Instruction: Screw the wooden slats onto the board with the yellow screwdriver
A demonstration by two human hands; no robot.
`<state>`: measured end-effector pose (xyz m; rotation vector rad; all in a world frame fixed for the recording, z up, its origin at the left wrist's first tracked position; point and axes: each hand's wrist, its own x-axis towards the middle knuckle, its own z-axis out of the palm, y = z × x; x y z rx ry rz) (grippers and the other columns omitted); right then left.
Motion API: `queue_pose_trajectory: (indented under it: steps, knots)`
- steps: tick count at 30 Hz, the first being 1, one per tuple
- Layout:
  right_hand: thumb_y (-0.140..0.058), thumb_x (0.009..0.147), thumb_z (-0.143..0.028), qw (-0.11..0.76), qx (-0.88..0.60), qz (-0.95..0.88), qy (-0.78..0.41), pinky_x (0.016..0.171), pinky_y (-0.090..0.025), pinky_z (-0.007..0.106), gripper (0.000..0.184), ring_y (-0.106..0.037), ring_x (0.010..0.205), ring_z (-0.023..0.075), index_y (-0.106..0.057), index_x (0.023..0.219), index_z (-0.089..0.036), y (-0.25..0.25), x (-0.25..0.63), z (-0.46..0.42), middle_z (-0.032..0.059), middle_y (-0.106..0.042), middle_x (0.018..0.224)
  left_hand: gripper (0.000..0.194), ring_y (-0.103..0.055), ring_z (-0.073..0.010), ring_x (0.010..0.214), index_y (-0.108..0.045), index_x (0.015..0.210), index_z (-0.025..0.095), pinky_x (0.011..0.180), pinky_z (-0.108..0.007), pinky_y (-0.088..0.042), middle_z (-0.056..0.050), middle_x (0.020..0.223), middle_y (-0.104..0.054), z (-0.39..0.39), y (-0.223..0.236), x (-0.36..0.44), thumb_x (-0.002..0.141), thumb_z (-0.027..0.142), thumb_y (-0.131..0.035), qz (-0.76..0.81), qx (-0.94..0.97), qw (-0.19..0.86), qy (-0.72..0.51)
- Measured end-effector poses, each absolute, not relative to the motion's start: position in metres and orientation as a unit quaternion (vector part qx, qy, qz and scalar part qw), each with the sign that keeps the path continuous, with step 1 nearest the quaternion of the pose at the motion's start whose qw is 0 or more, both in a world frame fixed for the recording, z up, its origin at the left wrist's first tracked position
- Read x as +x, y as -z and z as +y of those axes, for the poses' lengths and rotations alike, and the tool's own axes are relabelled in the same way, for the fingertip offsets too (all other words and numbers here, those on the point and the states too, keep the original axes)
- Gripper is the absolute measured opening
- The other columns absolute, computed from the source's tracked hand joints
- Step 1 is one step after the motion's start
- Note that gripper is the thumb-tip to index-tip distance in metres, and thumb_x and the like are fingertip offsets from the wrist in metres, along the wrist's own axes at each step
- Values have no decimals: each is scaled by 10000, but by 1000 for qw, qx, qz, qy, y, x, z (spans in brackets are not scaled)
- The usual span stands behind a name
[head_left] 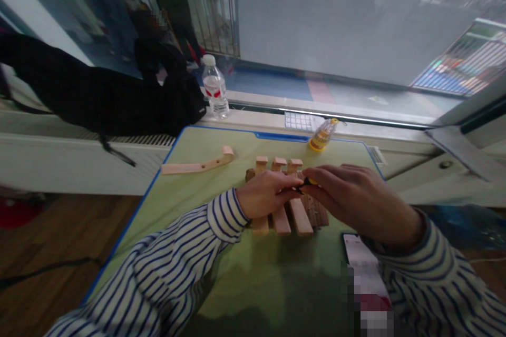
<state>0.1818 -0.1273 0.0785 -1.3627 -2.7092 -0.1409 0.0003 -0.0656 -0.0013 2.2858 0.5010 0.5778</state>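
Note:
My right hand (351, 197) is closed around a small black and yellow object (308, 182), largely hidden by the fingers. Thumb and index finger of my left hand (266, 193) pinch at its dark end; whether something else is between them cannot be made out. Under both hands, three pale wooden strips (281, 221) with raised block ends lie side by side. Darker brown ribbed wood (319, 215) shows beside and beneath them. A separate pale wooden piece (197, 165), bent and drilled with holes, rests at the table's left.
The light green table (233, 284) has a blue edge. At its back stands a small clear bottle (322, 136) with a yellow cap. A phone (366, 266) lies beneath my right forearm. A water bottle (215, 89) and a black bag (130, 97) are on the sill. People (174, 0) appear behind glass.

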Motion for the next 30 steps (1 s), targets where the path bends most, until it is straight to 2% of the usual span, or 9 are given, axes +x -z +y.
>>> queue_pose_trajectory:
  steps: [12,15,19,24,30]
  knots:
    - [-401,919,-362,41,-457,-888,33,678,-461,329,241,-623,778,186,-541,1031,-201,-83,180,-125,35,-660,908,213,-574,-143,782,-644,979,214,695,-251,-399,-1,863,-658,-73,-8,-1,861,346,-524,276,879,307,-239]
    - [-415,912,-369,40,-432,-901,18,717,-483,335,277,-622,840,187,-535,1089,-192,-87,182,-123,62,-650,1004,194,-581,-141,770,-653,962,217,693,-253,-395,-2,835,-662,-73,-7,-1,857,329,-534,276,883,292,-243]
    - [-480,880,-250,39,-392,-919,-8,774,-499,327,373,-609,932,176,-449,1249,-200,-95,183,-122,83,-597,1162,182,-582,-137,749,-659,958,212,684,-249,-399,-5,817,-662,-72,-7,-2,845,306,-551,276,885,286,-244]
    - [-452,867,-148,27,-371,-928,-16,811,-502,325,295,-610,961,177,-542,1146,-173,-96,183,-118,91,-626,1123,174,-574,-129,723,-654,925,202,657,-244,-392,3,790,-654,-72,-4,-1,852,312,-540,275,881,283,-262]
    - [-468,866,-143,48,-394,-917,-18,788,-507,304,301,-624,909,162,-518,1161,-177,-87,186,-118,79,-637,1092,179,-581,-125,771,-624,1000,197,684,-237,-399,-4,860,-659,-70,-2,-1,876,256,-510,246,887,294,-259]
